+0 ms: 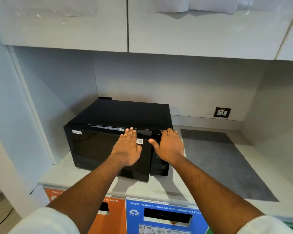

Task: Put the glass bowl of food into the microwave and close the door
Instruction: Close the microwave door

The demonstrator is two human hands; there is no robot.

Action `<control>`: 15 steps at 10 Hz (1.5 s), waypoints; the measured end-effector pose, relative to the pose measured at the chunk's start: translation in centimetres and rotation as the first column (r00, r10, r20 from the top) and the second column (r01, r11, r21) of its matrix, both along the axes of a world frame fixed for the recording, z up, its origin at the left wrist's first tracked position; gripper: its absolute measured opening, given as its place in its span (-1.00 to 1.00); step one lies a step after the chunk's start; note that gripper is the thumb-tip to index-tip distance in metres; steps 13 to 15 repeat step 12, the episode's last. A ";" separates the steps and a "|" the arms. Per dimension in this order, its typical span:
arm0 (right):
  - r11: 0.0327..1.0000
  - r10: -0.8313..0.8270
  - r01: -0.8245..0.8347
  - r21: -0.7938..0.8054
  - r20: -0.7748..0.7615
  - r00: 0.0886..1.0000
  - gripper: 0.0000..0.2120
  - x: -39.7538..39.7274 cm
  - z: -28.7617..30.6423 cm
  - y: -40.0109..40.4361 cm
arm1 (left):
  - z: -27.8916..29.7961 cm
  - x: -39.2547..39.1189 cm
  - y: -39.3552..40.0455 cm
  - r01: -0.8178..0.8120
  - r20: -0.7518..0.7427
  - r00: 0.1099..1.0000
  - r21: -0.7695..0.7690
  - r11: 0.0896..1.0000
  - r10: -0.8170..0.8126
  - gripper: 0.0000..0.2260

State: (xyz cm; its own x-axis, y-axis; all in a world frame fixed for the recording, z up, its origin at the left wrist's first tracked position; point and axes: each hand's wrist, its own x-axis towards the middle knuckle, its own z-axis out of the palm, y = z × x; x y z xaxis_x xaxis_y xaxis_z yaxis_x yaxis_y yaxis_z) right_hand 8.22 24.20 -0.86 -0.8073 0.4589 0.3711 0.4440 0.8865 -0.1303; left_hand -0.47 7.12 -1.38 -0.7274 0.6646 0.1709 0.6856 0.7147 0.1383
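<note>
glossy black microwave door [95, 149], matt black top, pale stone-like counter [159, 186], matt grey mat [227, 162], glossy white cabinets [193, 31].

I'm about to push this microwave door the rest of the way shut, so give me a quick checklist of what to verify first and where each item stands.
1. Door position: the microwave door stands slightly ajar, its right edge proud of the control panel. Not ok, not yet shut.
2. Glass bowl inside: the dark door hides the interior. Cannot tell.
3. Left hand placement: flat, open palm against the door front. Ok.
4. Right hand clear of the gap: it lies open over the control panel, thumb reaching toward the door's edge. Cannot tell.
5. Microwave stability: it sits flat on the counter, back from the front edge. Ok.
</note>
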 end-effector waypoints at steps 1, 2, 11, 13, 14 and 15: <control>0.998 -0.061 0.060 -0.032 -0.046 0.997 -0.24 -0.5 0.2 -0.6 | 0.0 -0.7 0.5 0.020 -0.009 1.000 -0.001 1.000 -0.020 -0.35; 0.994 -0.097 0.091 -0.068 -0.102 0.990 -0.31 -0.9 0.2 -1.0 | 0.0 -1.4 0.6 0.041 -0.020 0.999 -0.005 0.999 -0.041 -0.35; 0.999 -0.029 0.027 -0.036 -0.049 0.998 -0.46 -0.2 1.1 -0.9 | 1.3 -3.2 0.6 0.099 0.109 0.990 -0.037 0.994 -0.094 -0.40; 0.995 0.042 -0.038 -0.093 0.033 0.999 -0.40 1.0 1.6 -0.7 | 1.5 -2.4 -0.1 0.078 0.070 0.995 -0.017 0.997 -0.077 -0.41; 0.995 0.042 -0.038 -0.093 0.033 0.999 -0.40 1.0 1.6 -0.7 | 1.5 -2.4 -0.1 0.078 0.070 0.995 -0.017 0.997 -0.077 -0.41; 0.995 0.042 -0.038 -0.093 0.033 0.999 -0.40 1.0 1.6 -0.7 | 1.5 -2.4 -0.1 0.078 0.070 0.995 -0.017 0.997 -0.077 -0.41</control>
